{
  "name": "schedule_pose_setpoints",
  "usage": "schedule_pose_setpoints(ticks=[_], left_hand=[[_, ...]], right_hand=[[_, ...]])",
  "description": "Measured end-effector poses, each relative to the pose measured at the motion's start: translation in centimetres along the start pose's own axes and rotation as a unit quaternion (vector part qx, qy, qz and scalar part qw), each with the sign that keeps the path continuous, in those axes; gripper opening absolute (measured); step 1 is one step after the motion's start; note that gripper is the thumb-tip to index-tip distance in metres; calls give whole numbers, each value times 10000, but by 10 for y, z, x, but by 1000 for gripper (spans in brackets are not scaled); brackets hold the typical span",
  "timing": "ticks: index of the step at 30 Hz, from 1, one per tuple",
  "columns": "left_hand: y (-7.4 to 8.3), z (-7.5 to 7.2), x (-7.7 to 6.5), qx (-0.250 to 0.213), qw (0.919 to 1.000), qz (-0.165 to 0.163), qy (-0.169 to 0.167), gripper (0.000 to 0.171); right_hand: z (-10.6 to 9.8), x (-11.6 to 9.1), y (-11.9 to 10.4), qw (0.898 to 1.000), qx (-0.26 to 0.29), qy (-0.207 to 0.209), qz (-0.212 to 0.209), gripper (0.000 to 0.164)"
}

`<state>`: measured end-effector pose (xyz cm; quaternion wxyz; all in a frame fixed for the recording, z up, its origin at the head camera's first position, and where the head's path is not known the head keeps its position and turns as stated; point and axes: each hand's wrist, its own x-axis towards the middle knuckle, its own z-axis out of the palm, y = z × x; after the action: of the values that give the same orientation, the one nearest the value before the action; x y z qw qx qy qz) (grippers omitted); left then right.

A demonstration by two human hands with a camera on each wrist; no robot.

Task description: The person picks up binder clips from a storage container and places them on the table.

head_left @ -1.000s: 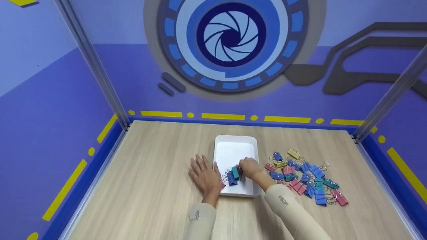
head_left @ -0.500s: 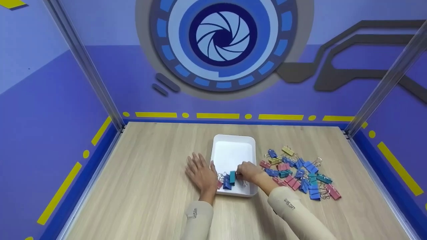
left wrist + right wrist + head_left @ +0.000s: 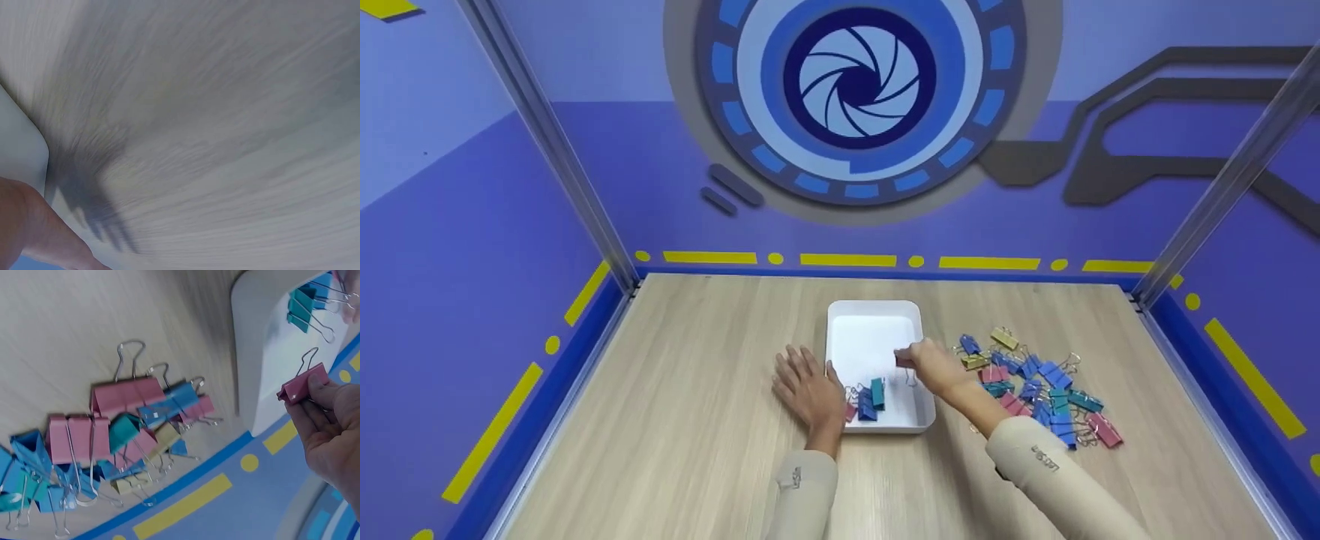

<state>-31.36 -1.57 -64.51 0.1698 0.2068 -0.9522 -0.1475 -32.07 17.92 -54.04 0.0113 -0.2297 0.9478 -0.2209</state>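
A pink binder clip (image 3: 304, 384) is pinched between the thumb and fingers of my right hand (image 3: 939, 367). That hand is over the right side of a white tray (image 3: 874, 337), and the clip's wire handle sticks out. At the tray's near left inside lie a teal binder clip (image 3: 877, 394), a blue binder clip (image 3: 867, 405) and another pink binder clip (image 3: 850, 412), side by side. My left hand (image 3: 811, 394) lies with fingers spread at the tray's left edge, its thumb along the rim. In the left wrist view only part of that hand (image 3: 50, 230) shows.
To the right of the tray spreads a loose pile of binder clips (image 3: 1059, 401) in blue, pink, teal and yellow, partly behind the right forearm. Wooden tabletop (image 3: 712, 360) extends to the left. Blue-purple panels (image 3: 720, 225) close in the back and sides.
My right hand has moved back and right, away from the teal clip, with the pink clip in its fingers. The tray has shifted slightly left and away. The left hand stays at its edge.
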Motion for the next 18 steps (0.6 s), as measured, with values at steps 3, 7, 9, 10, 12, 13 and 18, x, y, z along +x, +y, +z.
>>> schedule_pose_setpoints(ticks=[3,7,9,10,12,13,18], left_hand=[[-1,0,0,-18,10000,20,-59,61],[-4,-1,1,10,10000,16,-90,62],[-6,-1,3,24,10000,1,-73,62],[-7,-1,3,24,10000,-5,-70,62],[-7,-2,3,23,9999,-6,-100,62],[-7,-2,3,12,9999,-1,-121,62],[1,-2,0,-106,9997,53,-198,60]], right_hand=[[-16,-5,-2,9998,-90,116,-142,26],[-33,-18,-2,9984,-428,266,-250,27],[-37,-26,-1,9973,-493,428,-347,21],[-38,-31,0,9967,-501,511,-382,18],[-37,-42,2,9953,-495,673,-485,10],[-35,-48,4,9944,-521,752,-533,8],[-20,-81,19,9919,-580,798,-795,13]])
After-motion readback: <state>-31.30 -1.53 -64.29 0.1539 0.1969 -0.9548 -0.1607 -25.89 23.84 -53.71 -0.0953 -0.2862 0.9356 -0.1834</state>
